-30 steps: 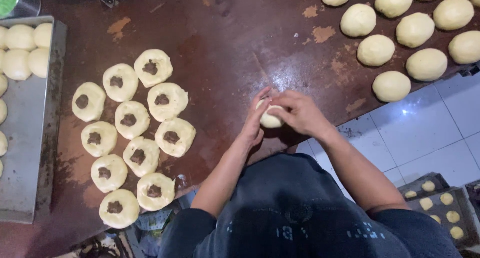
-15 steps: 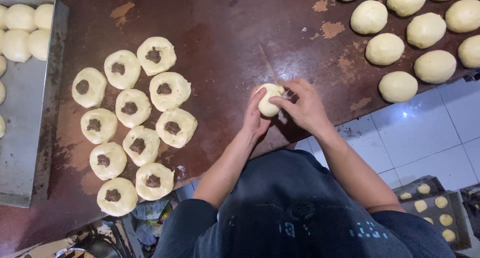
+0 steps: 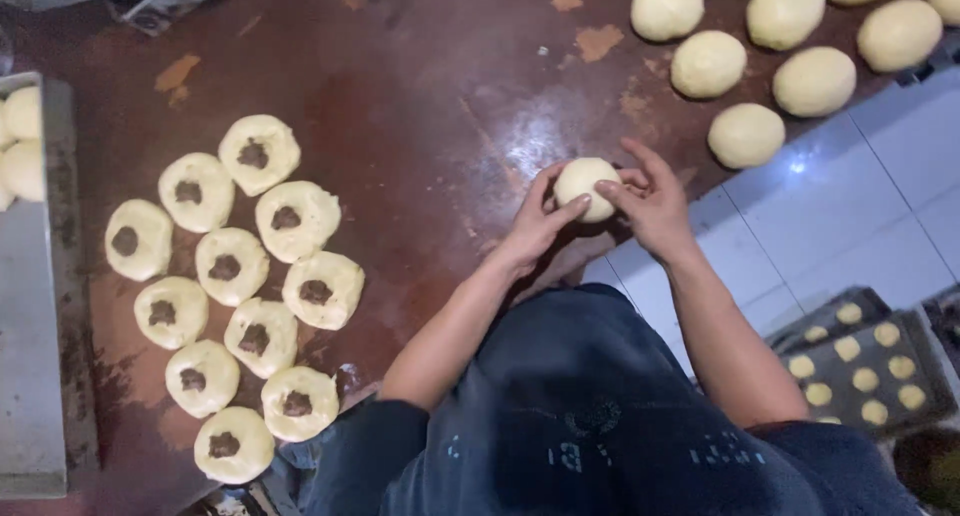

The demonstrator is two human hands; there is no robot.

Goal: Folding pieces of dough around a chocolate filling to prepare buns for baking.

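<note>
My left hand (image 3: 538,224) and my right hand (image 3: 652,202) cup a pale round dough ball (image 3: 583,184) between them, just above the near edge of the dark red-brown worktop (image 3: 420,86). The fingers of both hands press against the ball's sides, and its top looks smooth and closed. To the left lie several flattened dough rounds (image 3: 290,218), each with a dab of dark brown filling in its middle. At the far right sit several plain dough balls (image 3: 745,134).
A metal tray (image 3: 40,376) at the left edge holds a few dough balls (image 3: 22,141) at its far end. Below the table on the right, over white floor tiles (image 3: 850,206), dark trays (image 3: 860,366) carry small pale dough pieces. Flour smears mark the worktop.
Both hands have stayed closed around the ball and turned it. The ball now shows a smooth, rounded top. The view has shifted slightly.
</note>
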